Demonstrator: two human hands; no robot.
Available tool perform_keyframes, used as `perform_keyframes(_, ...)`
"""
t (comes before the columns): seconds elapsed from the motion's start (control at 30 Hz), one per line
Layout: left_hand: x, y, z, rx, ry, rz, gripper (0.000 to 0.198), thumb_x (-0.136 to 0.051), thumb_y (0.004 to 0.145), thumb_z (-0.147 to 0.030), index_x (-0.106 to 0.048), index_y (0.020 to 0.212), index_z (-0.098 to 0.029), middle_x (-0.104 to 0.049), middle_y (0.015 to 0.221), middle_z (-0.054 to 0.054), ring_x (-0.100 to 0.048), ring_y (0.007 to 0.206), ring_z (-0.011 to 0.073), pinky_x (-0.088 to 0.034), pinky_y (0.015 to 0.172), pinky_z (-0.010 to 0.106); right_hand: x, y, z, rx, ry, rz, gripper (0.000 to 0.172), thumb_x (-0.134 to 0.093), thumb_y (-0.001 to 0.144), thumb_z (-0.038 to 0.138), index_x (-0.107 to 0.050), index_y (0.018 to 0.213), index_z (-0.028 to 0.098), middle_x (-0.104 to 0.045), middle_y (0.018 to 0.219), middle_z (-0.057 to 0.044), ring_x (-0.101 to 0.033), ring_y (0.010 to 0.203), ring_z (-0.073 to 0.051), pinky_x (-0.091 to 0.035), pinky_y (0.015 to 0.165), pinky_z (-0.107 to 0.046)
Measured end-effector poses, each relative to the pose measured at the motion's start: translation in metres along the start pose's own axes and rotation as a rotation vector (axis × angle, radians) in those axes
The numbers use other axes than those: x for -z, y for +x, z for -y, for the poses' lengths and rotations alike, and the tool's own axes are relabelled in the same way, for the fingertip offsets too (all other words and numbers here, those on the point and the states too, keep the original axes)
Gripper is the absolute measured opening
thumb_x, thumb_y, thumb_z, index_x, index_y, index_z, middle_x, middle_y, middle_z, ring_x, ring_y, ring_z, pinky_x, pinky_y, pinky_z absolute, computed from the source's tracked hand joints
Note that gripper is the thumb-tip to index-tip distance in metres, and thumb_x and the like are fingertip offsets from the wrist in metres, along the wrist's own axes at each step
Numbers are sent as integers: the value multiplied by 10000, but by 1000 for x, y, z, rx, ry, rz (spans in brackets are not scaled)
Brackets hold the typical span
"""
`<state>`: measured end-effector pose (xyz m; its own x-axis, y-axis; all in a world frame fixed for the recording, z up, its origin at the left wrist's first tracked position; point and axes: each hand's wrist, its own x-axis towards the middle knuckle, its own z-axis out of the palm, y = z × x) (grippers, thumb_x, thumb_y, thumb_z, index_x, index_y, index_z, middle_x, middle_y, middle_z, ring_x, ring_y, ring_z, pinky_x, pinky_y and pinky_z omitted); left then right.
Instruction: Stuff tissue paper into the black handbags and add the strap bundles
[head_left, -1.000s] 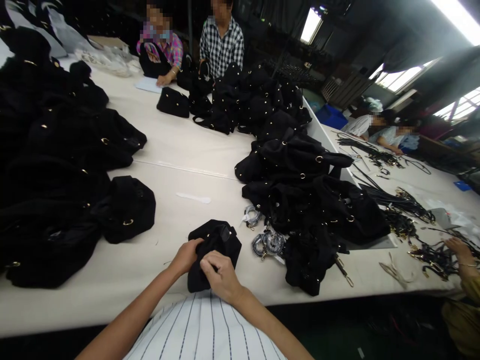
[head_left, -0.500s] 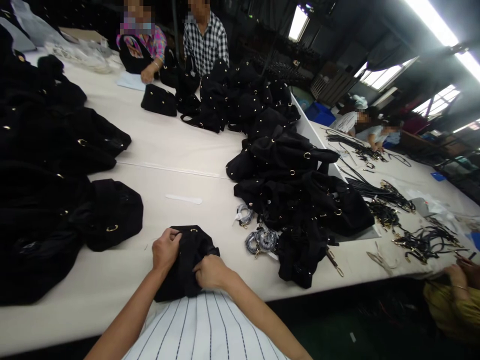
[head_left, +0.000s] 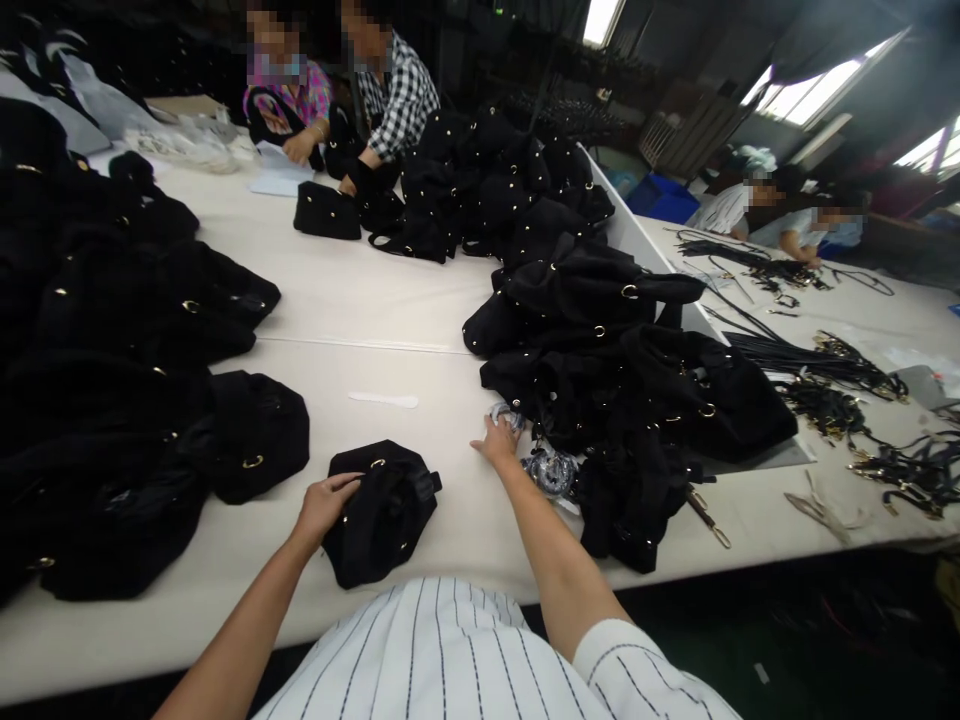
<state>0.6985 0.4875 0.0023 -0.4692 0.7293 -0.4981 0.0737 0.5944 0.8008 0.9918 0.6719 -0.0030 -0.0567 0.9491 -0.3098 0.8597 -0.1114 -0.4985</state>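
A small black fabric bag (head_left: 386, 525) with gold-coloured rings rests on the table in front of me. My left hand (head_left: 330, 503) is closed on its left edge, thumb and fingers pinching the cloth. Farther to the right, my right hand (head_left: 498, 442) lies over a plastic-wrapped coiled strap (head_left: 505, 412), its thumb spread away from the fingers. The hand partly hides that coil. Another wrapped coil (head_left: 553, 472) lies just beside it, against the heap of black bags (head_left: 622, 390).
More black bags (head_left: 112, 440) are piled on the left. A flat white strip (head_left: 382, 400) lies mid-table. Across the table two people handle bags; a person's hand (head_left: 304, 147) rests near pale blue sheets. Black straps (head_left: 810, 360) cover a second table at right.
My right hand has left the black bag and moved right onto the wrapped coil. My left hand still grips the bag, which now lies flatter. The checked-shirt person leans forward, an arm outstretched.
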Motion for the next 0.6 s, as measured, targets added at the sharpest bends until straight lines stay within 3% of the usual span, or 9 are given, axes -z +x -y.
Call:
perform_keyframes(0.07,3,-2,-3,28,-53,10,474,-723,588,-442,-749,945,-132,-752,814,87,-699,765,274,-558,652,328,-4,-4,1,-7,41,-21,308,-615,769,82,-705,1054,159,-585,1260,-156,-476,1237,-310,-176,1115,-531)
perform_keyframes(0.17,9,-5,-6,65,-121,-5,460,-735,596,-429,-743,950,-135,-753,840,87,-699,778,264,-557,646,310,-4,-30,12,31,142,-56,253,-499,829,62,-707,935,161,-642,1100,-117,-552,1121,-257,-284,1068,-463)
perform_keyframes(0.23,10,-6,-8,95,-163,-23,455,-749,591,-411,-739,949,-132,-750,821,86,-694,756,254,-548,624,300,3,-55,26,97,220,-93,297,-456,897,126,-650,1116,176,-629,1178,-100,-552,1145,-223,-348,1045,-385)
perform_keyframes(0.33,3,-8,-13,140,-228,-37,470,-771,569,-379,-730,958,-117,-737,770,87,-678,688,230,-521,570,283,18,-95,55,273,456,-134,455,-427,983,282,-376,1431,214,-521,1401,-80,-490,1272,-166,-364,1072,-298)
perform_keyframes(0.4,-5,-9,-19,152,-264,-46,486,-784,549,-368,-725,954,-107,-728,755,92,-667,664,220,-506,550,276,24,-118,72,419,681,-16,497,-491,973,347,-360,1440,239,-523,1412,-67,-493,1285,-172,-365,1091,-300)
perform_keyframes(0.47,-12,-10,-27,145,-299,-70,507,-773,536,-371,-715,959,-98,-719,750,96,-661,668,217,-507,560,278,22,-135,82,488,815,140,430,-539,952,354,-469,1361,241,-602,1314,-62,-565,1201,-197,-408,1057,-326)
perform_keyframes(0.6,-13,-13,-47,91,-342,-129,603,-739,521,-436,-682,1012,-90,-684,718,64,-578,573,158,-443,500,254,-7,-153,76,496,670,221,361,-514,951,301,-545,1301,219,-644,1245,-87,-597,1146,-246,-439,1019,-382)
